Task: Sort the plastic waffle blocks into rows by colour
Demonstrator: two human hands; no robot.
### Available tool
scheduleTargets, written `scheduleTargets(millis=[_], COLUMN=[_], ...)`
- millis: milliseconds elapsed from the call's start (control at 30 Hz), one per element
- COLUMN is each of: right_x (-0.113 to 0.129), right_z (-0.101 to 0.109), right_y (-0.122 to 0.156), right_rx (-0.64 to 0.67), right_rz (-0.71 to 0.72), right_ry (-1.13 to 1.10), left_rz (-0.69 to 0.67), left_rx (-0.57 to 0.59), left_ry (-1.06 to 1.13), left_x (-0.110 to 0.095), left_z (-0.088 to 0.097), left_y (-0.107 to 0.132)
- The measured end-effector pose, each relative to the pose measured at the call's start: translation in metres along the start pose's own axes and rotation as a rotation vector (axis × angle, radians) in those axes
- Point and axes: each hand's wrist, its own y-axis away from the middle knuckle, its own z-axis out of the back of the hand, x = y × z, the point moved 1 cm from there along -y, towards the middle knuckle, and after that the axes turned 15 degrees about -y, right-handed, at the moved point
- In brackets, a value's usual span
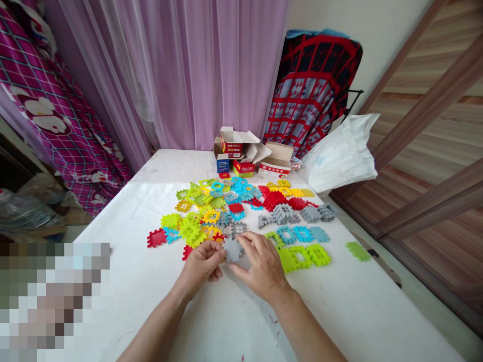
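A grey interlocking plastic tile [233, 250] with toothed edges is between my two hands, close above the white tabletop. My left hand [204, 264] pinches its left edge with thumb and fingertips. My right hand [262, 264] grips it from the right, fingers at the far edge and thumb at the near edge. Just beyond is a mixed heap of tiles, with lime-green tiles [191, 230] on the left and a red tile [156, 238] beside them. Right of my right hand lie lime-green tiles [302, 257], blue tiles [303, 234] and grey tiles [285, 215] in rows.
Red tiles [277, 200] and yellow tiles [289, 191] lie farther back. Opened small cardboard boxes [241, 151] stand at the table's far end, near a white plastic bag [341, 153]. A single green tile [357, 251] lies near the right edge of the white-covered table [124, 226].
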Motion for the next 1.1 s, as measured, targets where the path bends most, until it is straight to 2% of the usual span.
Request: scheduleTargets(millis=[167, 267, 333, 433, 533, 633, 733, 867, 1100], right_x=[0.010, -0.004, -0.027, -0.078, -0.131, -0.170, -0.192, -0.206, -0.220], right_z=[0.015, 0.039, 0.065, 0.116, 0.164, 0.191, 0.198, 0.192, 0.187], right_y=[-0.002, -0.001, -0.001, -0.006, -0.019, -0.036, -0.053, -0.066, -0.072], right_rx=[0.092, 0.107, 0.098, 0.089, 0.216, 0.396, 0.520, 0.613, 0.675], right_rz=[-0.062, -0.066, -0.077, -0.160, -0.272, -0.322, -0.315, -0.302, -0.282], right_ry=[0.068, 0.082, 0.131, 0.281, 0.414, 0.526, 0.585, 0.618, 0.616], left_rz=[-0.024, -0.059, -0.068, -0.055, -0.034, -0.009, 0.016, 0.029, 0.054], left_rx=[0.073, 0.116, 0.099, 0.053, 0.049, 0.063, 0.067, 0.069, 0.064], left_ry=[-0.037, -0.066, -0.082, -0.098, -0.103, -0.107, -0.120, -0.148, -0.172], left_x=[-0.004, -0.008, -0.010, -0.010, -0.007, -0.004, -0.002, 0.000, 0.001], left_z=[-0.007, -0.009, -0.007, -0.004, -0.003, -0.005, -0.006, -0.006, -0.004], left_y=[0.006, 0.010, 0.011, 0.009, 0.006, 0.003, 0.001, -0.002, -0.001])
